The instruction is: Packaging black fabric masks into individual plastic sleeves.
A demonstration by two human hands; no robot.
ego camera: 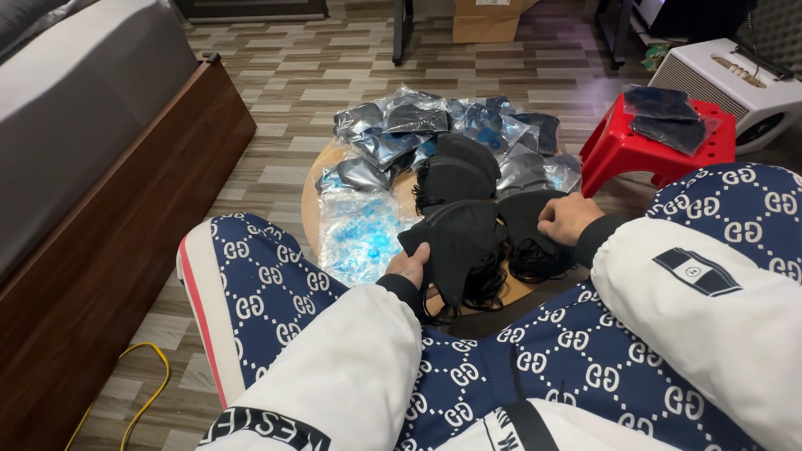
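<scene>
Hands meet over a small round wooden counter (311,194) in the head view, seen past patterned navy trousers and white sleeves. The left hand (408,267) is closed on the lower edge of a folded black fabric face mask (455,242), thumb on top, holding it just above the counter's near rim. The right hand (567,218) is curled, fingers pressed down onto a second black mask (525,213) that lies just beside the first; whether it grips it or only rests on it I cannot tell. More loose black masks (455,171) are piled behind these two. Clear plastic bags of packed masks (393,125) crowd the far half of the counter, and an empty clear wrapper with blue print (359,238) lies at its left. A red plastic stool (622,146) to the right carries two more bagged masks (668,117).
</scene>
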